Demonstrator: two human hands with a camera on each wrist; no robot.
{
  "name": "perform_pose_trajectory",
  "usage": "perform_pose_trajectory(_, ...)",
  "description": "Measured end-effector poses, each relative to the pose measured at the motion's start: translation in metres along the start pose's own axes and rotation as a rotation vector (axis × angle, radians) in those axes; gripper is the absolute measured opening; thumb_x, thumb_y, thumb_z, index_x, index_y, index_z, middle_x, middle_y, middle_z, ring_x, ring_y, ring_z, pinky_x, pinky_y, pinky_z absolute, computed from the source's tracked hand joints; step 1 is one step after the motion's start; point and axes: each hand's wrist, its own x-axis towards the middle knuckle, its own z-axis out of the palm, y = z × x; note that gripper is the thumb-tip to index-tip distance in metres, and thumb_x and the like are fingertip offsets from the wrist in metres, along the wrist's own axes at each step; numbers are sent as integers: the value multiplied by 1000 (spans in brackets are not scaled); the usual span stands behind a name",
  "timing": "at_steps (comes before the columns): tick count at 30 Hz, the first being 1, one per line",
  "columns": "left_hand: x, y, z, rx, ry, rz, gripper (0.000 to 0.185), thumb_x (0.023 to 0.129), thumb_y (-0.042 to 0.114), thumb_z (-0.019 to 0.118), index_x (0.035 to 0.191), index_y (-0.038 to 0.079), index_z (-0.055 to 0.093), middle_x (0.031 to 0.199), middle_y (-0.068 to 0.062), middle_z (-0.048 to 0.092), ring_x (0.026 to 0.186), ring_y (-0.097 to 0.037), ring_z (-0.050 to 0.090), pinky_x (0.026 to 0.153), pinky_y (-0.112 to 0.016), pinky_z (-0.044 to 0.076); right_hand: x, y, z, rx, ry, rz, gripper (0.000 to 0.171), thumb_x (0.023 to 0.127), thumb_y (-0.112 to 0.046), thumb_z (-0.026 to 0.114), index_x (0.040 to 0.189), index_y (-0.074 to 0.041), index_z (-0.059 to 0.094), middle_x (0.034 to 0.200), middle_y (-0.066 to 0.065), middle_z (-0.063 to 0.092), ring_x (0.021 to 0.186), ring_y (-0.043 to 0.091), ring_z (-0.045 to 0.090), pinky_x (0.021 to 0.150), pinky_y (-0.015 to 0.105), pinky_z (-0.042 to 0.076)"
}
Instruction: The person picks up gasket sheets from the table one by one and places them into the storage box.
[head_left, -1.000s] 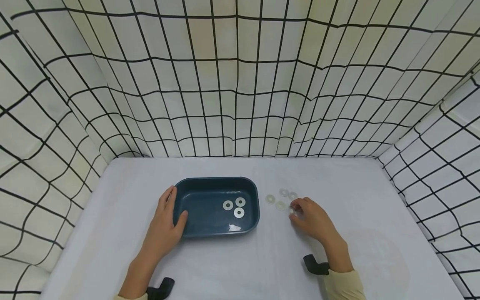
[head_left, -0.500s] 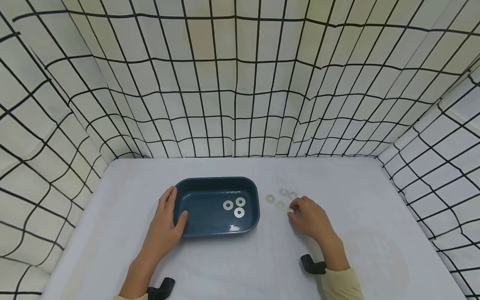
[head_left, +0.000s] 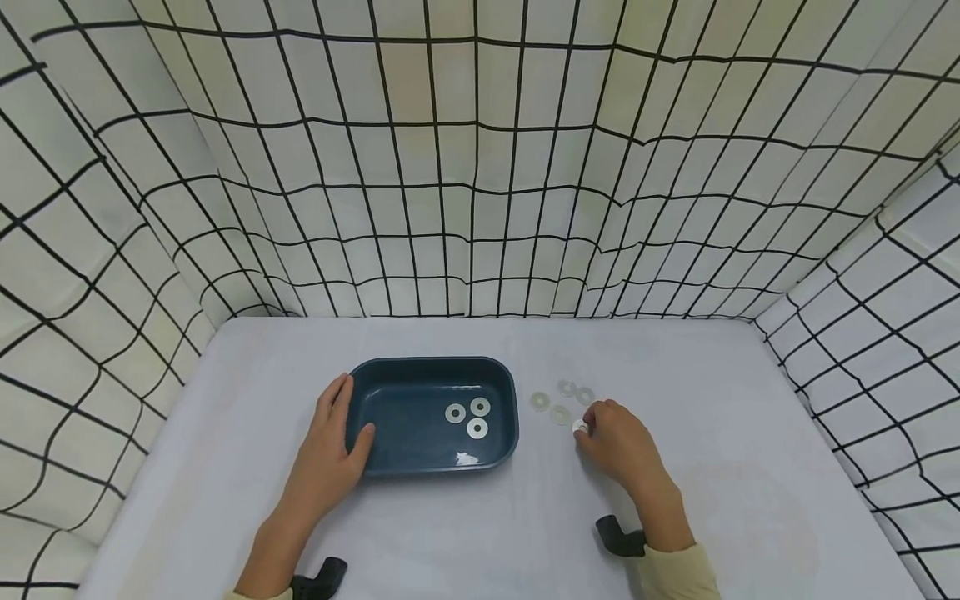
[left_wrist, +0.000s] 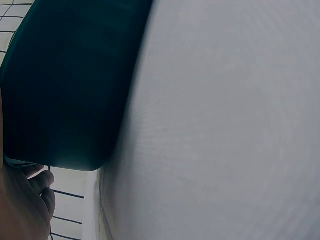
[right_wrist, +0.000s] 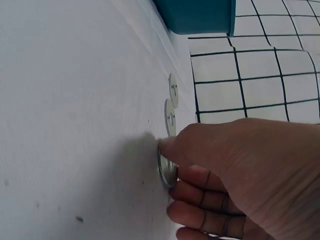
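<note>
Change since earlier frame: right hand [head_left: 619,443] had drawn slightly left and near, and the washer [head_left: 580,427] at its fingertips had come up off the cloth on edge.
Right hand: thumb and forefinger were clamped on that washer [right_wrist: 166,170], which stood tilted with its lower rim at the white table [head_left: 720,400].
Left hand: left hand [head_left: 330,454] gripped the left end of the dark blue tray [head_left: 510,392], thumb curled over the rim, fingers along the outer wall.
Tray contents: three washers [head_left: 467,416] lay flat together, right of centre.
Loose washers: four washers [head_left: 561,400] lay flat on the cloth between the tray and the right hand, just far of the held one.
Step in hand, as judged: lifting one washer from the loose group.
Next move, as judged: a clean lift, then a short carry left over the tray rim.
Markings: no brand, label or writing could be read.
</note>
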Motion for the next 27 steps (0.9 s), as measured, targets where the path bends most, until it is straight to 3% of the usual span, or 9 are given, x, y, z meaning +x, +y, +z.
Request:
perform_pose_trajectory(5,1,1,-1,-1,-2,7,76,105,19,60,168,-1,21,174,-21,21,158,-47,31,119,-69,36,-4,-9,-1,-56,56,-11,18,87,-11,81,95,1,71,84,10,67,75,21,60,71,40,56)
perform_pose_trajectory(11,2,2,-2,0,5,11,76,105,18,61,167,-1,21,173,-21,22,157,-47,32,119,-70,36,-4,-19,-4,-62,51,32,16,82,-12,79,90,1,73,78,9,67,67,19,57,62,35,51)
perform_pose_trajectory(20,1,1,0,7,3,-7,76,105,18,60,167,-1,21,174,-21,22,158,-47,31,120,-70,36,-4,-24,-3,-199,110,-27,14,71,-6,80,71,-4,67,60,5,59,56,15,41,49,27,32)
perform_pose_trajectory(24,-1,0,1,6,3,-5,76,105,18,60,167,-1,22,174,-21,22,158,-47,31,119,-70,36,-6,-24,-2,-187,93,-18,12,71,-7,80,72,-4,68,61,5,60,56,15,42,50,28,33)
perform_pose_trajectory(27,0,0,0,5,10,2,75,105,18,60,167,-1,22,174,-21,22,158,-47,31,119,-70,36,-5,-22,-1,-170,103,-28,11,70,-7,79,77,-4,71,66,7,65,57,18,51,51,30,40)
